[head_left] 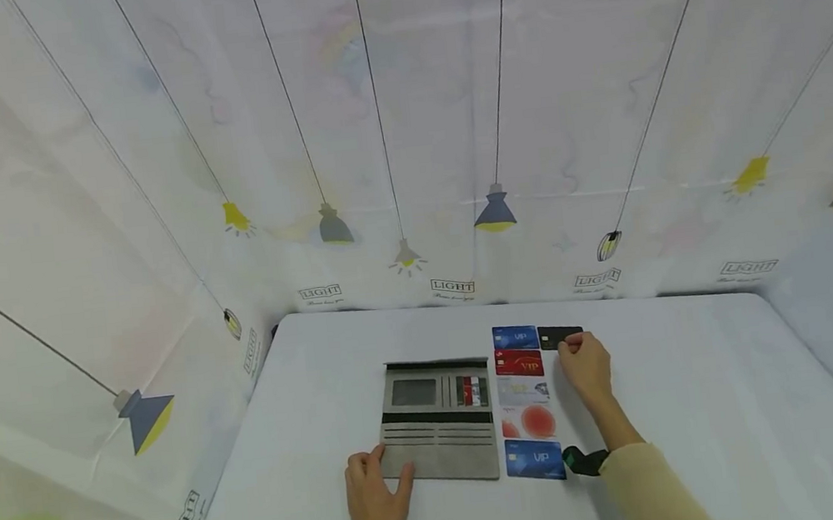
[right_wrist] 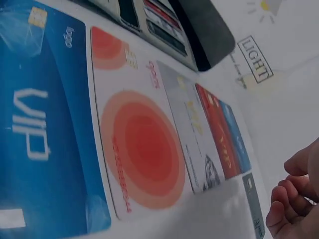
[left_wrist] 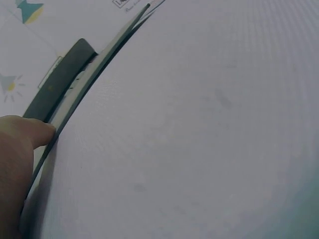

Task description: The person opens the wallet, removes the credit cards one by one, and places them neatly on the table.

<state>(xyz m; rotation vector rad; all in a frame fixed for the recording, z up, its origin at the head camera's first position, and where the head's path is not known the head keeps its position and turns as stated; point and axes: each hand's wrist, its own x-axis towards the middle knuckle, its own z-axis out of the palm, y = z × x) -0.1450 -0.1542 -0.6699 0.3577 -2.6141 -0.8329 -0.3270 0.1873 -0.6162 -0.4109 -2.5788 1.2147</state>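
Note:
A grey long wallet [head_left: 443, 461] lies unfolded on the white table, with several slots, a clear window and a few small cards in its upper half. My left hand [head_left: 374, 498] rests at its lower left corner; in the left wrist view the thumb [left_wrist: 44, 133] touches the wallet's edge. To the right of the wallet a black card [head_left: 555, 334] lies beside the top of a column of cards. The fingertips of my right hand [head_left: 588, 361] are at its lower edge, fingers loosely bent. The right wrist view shows nothing pinched between thumb and fingers.
The column runs, top to bottom: a blue VIP card [head_left: 516, 337], a red VIP card [head_left: 519, 362], a silver card [head_left: 512, 391], a white card with red circles [head_left: 537, 421], and another blue VIP card [head_left: 534, 459]. A lamp-printed backdrop [head_left: 434, 124] stands behind the table.

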